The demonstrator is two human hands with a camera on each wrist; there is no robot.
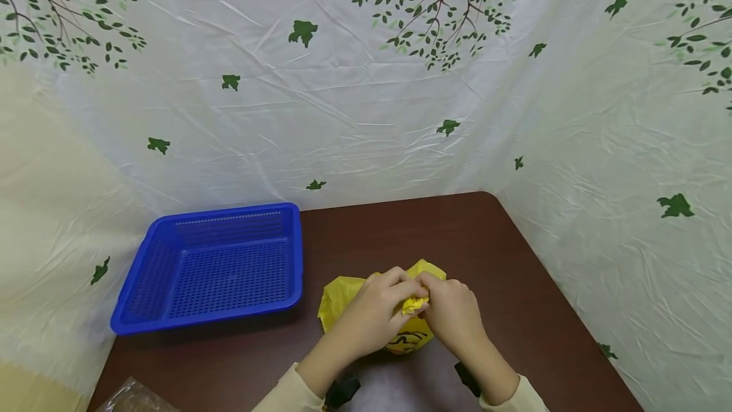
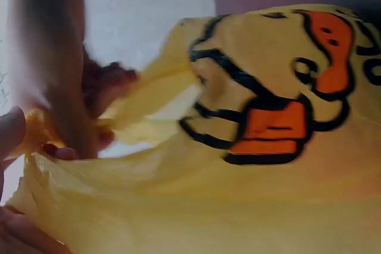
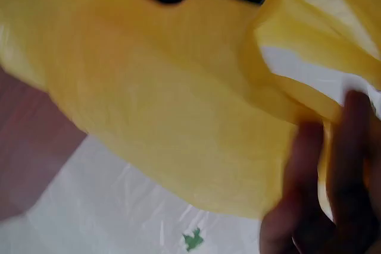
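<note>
A yellow plastic bag (image 1: 337,301) with a black and orange cartoon print stands on the table in front of me. My left hand (image 1: 374,313) pinches its gathered top, and in the left wrist view a thin twist of bag (image 2: 38,132) lies between the fingers. Close by on the right, my right hand (image 1: 454,313) grips the bag's upper part beside the left. Blurred right-hand fingers (image 3: 306,159) show by a looped opening in the plastic in the right wrist view. The bag looks bulky; whatever is inside is hidden.
On the left of the brown table (image 1: 549,310) is a blue perforated basket (image 1: 229,316). Part of a clear plastic package (image 1: 134,399) shows at the lower left edge. White sheeting (image 1: 343,94) with leaf prints surrounds the table's back and sides.
</note>
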